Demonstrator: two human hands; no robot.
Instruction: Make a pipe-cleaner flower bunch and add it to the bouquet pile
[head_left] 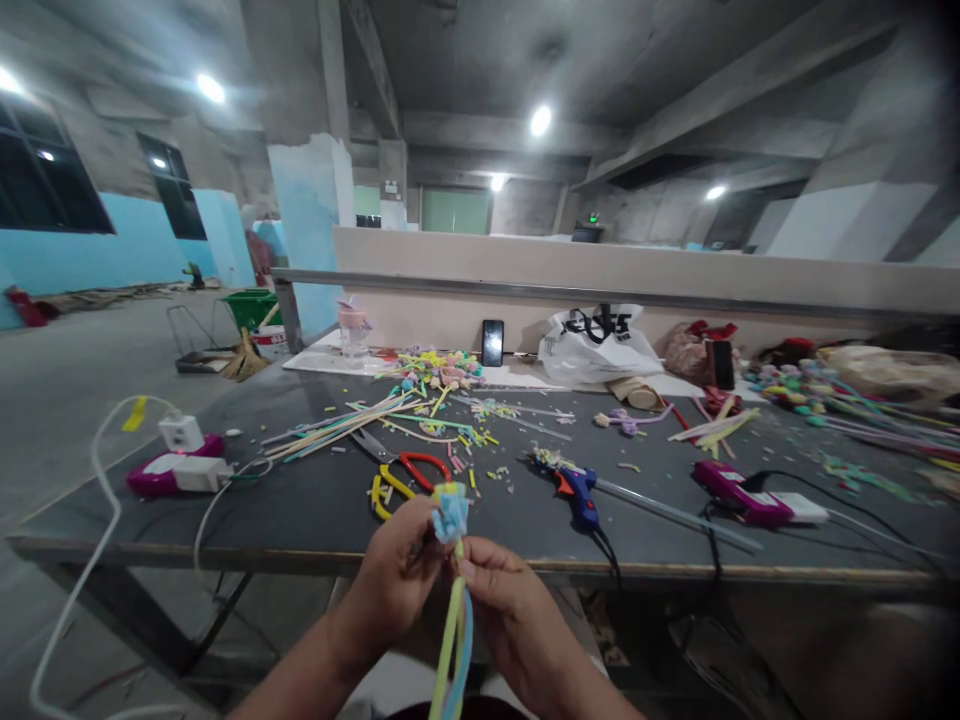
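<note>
My left hand [394, 575] and my right hand [510, 600] meet just in front of the table's near edge, both closed on a small craft flower [451, 512] with light blue petals. Its stem of green, yellow and blue strips [454, 650] hangs down between my wrists. The left fingers pinch at the flower head from the left. The right thumb and fingers grip the stem just under the head.
On the dark table [300, 500] lie red- and yellow-handled scissors [405, 475], a blue glue gun [577, 492], a magenta glue gun [739, 492], a power strip [176, 470], coloured sticks [352, 420], a standing phone [493, 342] and a white plastic bag [596, 345].
</note>
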